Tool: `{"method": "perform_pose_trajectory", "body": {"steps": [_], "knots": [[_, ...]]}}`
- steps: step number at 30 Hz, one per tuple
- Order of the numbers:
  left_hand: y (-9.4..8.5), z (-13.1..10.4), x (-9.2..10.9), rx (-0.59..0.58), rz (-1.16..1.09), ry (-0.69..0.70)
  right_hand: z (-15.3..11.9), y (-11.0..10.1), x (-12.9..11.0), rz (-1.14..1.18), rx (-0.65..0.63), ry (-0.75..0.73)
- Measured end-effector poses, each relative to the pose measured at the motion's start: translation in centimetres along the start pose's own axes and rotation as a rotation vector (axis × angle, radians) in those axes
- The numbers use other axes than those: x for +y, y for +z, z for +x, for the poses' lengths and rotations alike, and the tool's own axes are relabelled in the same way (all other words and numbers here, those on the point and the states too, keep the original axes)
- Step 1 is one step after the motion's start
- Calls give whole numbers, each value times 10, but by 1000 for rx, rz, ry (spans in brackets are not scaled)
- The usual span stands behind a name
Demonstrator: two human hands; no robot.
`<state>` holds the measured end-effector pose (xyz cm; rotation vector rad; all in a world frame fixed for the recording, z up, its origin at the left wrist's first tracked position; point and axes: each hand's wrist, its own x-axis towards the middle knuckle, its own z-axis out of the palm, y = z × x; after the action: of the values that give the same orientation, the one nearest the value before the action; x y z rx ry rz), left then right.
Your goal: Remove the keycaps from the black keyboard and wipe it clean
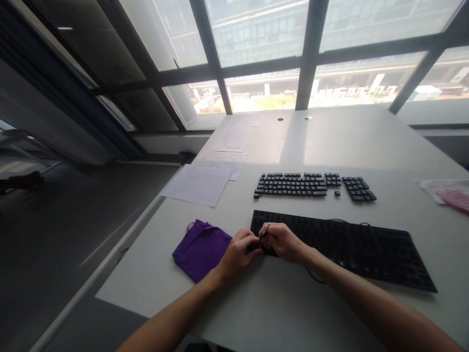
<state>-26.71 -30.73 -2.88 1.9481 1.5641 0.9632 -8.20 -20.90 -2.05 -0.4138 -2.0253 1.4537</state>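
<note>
A black keyboard base [366, 252] without keycaps lies slanted on the white desk. At its left end, my left hand [242, 249] is closed around the near corner, thumb and fingers pressed on the edge. My right hand [280, 240] is beside it over the same end, its fingers pinched together on a small dark thing too hidden to name. Behind the base, loose black keycaps [293, 186] are laid out in keyboard order, with a number block [359, 189] at the right. A purple cloth pouch [203, 249] lies left of my left hand.
Printed papers [201, 183] lie along the desk's left edge. A pink item in clear plastic [454, 198] is at the far right. A cable [314, 277] shows at the base's near side. Large windows [260, 34] stand behind the white desk [330, 142].
</note>
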Motion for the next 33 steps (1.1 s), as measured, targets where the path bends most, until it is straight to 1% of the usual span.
{"method": "perform_pose_trajectory", "body": {"steps": [8,13,15,20,25,31,33], "knots": [[2,-1,-7,34,-11,45,1,1,4,66,-2,-5],[0,1,-3,63,-93,9,0,3,5,194,96,73],[0,2,-1,83,-113,12,0,3,3,205,122,80],[-2,3,6,122,-97,33,1,3,0,104,160,36],[-1,3,6,138,-12,31,1,4,-1,15,122,-48],[-1,1,0,142,104,167,2,3,-4,-74,161,-83],[-1,1,-1,144,117,191,2,3,-5,-97,176,-88]]}}
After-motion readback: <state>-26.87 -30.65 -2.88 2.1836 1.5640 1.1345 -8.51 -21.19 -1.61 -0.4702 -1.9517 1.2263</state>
